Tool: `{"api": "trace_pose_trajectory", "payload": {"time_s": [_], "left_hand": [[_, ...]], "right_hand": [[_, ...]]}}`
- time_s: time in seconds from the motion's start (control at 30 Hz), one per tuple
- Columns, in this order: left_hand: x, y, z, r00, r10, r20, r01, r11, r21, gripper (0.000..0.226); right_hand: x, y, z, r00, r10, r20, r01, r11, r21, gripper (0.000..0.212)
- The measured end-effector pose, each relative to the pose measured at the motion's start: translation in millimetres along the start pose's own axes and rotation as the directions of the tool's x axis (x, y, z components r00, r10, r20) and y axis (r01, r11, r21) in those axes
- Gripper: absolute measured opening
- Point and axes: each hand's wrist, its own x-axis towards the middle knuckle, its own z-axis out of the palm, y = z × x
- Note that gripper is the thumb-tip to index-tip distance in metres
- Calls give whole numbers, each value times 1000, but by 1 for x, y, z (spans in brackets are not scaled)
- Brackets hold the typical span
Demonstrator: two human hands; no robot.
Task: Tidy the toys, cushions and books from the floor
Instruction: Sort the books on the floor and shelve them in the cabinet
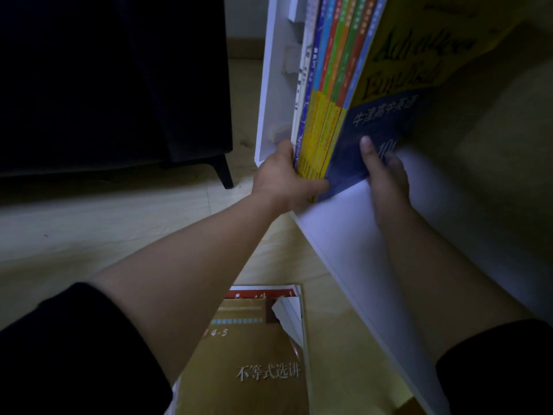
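Item: row of books, upright in the white shelf, against its left wall.
Left hand: clamped over the near bottom corners of the row, thumb toward the shelf wall, fingers curled under the spines.
Right hand: flat on the cover of the blue-and-yellow book at the row's right end, fingers pressed together.
Step, as judged: squaring shelved books.
Outstanding: yellow book, on the floor in front of the shelf, atop others.
Next, likely: release the row without it toppling, then lift the floor stack.
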Motion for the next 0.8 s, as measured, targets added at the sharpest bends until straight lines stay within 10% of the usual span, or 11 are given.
{"api": "trace_pose_trajectory", "payload": {"time_s": [0.2,0.57,0.8], "left_hand": [[-5,2,2,1000,-28,2,28,1000,4,66],[-48,-3,-33,992,-119,-37,117,991,-57,77],[-139,-42,-64,971,-238,33,238,971,6,63]], "right_hand": [[-3,3,-8,1000,4,-27,-5,1000,-8,107],[-69,-10,-12,982,27,-184,-16,998,63,51],[-189,-7,-24,992,-86,91,99,984,-148,23]]}}
